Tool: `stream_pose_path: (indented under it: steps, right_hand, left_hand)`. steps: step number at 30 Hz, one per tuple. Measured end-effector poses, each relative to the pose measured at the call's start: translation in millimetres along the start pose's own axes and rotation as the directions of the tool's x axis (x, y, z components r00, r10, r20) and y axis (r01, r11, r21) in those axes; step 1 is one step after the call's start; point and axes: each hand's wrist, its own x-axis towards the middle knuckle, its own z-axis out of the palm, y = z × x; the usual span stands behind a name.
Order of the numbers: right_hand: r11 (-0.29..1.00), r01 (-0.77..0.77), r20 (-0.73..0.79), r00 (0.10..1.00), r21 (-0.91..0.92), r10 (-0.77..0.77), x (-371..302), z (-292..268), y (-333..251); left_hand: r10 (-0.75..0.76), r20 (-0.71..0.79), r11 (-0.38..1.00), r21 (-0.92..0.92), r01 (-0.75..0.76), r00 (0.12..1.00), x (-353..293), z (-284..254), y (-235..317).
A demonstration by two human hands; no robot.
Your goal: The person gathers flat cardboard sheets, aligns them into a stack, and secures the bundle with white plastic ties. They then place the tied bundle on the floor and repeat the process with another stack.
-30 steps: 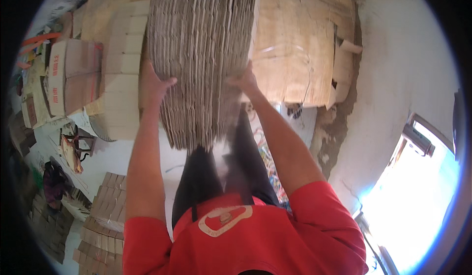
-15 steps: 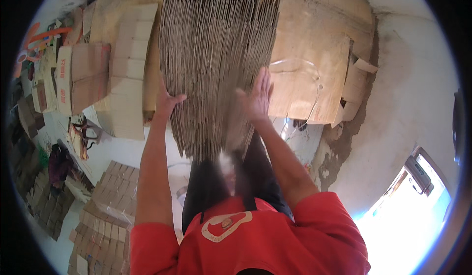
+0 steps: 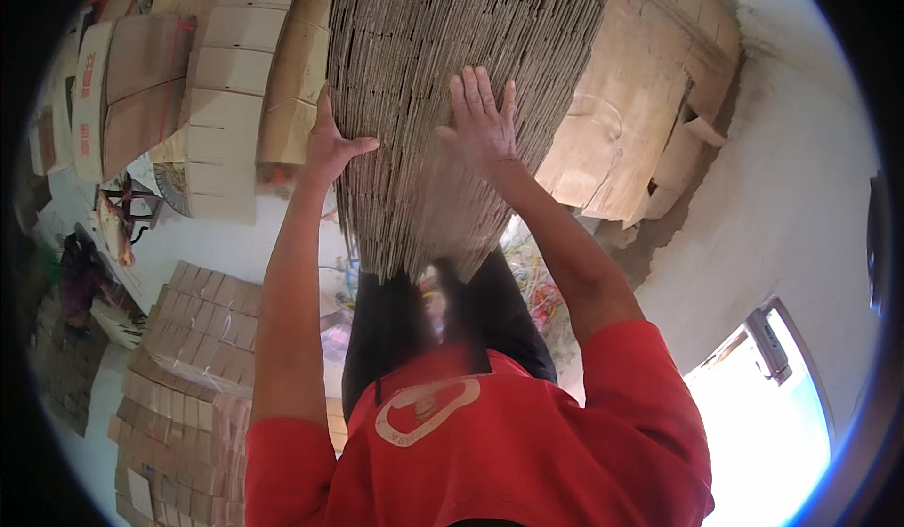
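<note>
A thick bundle of flattened brown cardboard pieces (image 3: 405, 65), packed on edge with ridged edges facing up, stretches from near my legs to the top of the picture. My left hand (image 3: 334, 145) rests against its left side, the thumb spread over the top edges and the fingers extended along the side, partly hidden. On top of the bundle, right of its middle, my right hand (image 3: 485, 122) lies flat with fingers apart. The near end of the cardboard is smeared by motion.
Beneath the bundle is a brown cardboard-covered surface (image 3: 603, 141). Leftward stand a cardboard box (image 3: 141, 84) and a pale cardboard stack (image 3: 226, 103). Tied cardboard stacks (image 3: 202, 329) sit at lower left. A pale wall (image 3: 753, 169) and bright doorway (image 3: 763, 423) are at right.
My right hand has shifted from the bundle's right side onto its top. The view has moved, and the bundle's far end now spreads wider toward the right. My left hand stays at the left side.
</note>
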Motion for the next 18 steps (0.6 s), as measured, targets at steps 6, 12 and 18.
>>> stream_pose_path:
  steps: [6,12,18]
  right_hand:
    - [0.977,0.212,0.115,0.971,-0.017,-0.209,47.8,-50.0,-49.1]
    - [0.96,0.235,0.249,0.949,-0.154,-0.193,76.5,-42.5,-61.9]
    - [0.92,0.373,0.206,0.916,-0.12,-0.344,122.6,-42.1,-84.0]
  left_hand:
    - [-0.026,-0.012,0.997,0.067,0.027,1.0,-15.5,2.5,0.7]
    - [-0.026,-0.029,0.995,0.096,0.029,0.999,-8.8,-9.9,5.7]
    - [0.038,-0.084,0.993,0.112,-0.028,0.996,-6.2,-15.5,-6.1]
